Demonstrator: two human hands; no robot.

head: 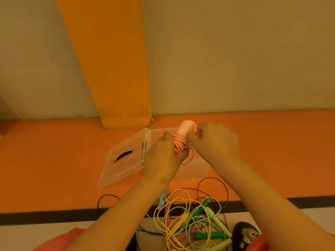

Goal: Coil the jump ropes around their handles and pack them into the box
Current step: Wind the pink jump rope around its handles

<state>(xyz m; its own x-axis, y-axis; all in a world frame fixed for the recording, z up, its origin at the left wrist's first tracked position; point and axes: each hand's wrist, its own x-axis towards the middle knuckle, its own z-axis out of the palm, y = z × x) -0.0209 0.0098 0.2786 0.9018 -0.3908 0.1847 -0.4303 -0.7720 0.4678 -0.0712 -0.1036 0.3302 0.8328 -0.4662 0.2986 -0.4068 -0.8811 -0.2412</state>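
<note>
A pink jump rope is held above the clear plastic box, with its cord wound in coils round the pink handles. My left hand grips the coiled bundle from below. My right hand pinches the cord beside the handle tops. A short loop of pink cord hangs under the bundle. The box's clear lid lies open to the left on the orange floor. Most of the box is hidden behind my hands.
A tangled heap of jump ropes in yellow, green, pink and dark red lies near my knees. A small dark toy sits at its right. An orange wall pillar stands behind the box. A black floor stripe runs across.
</note>
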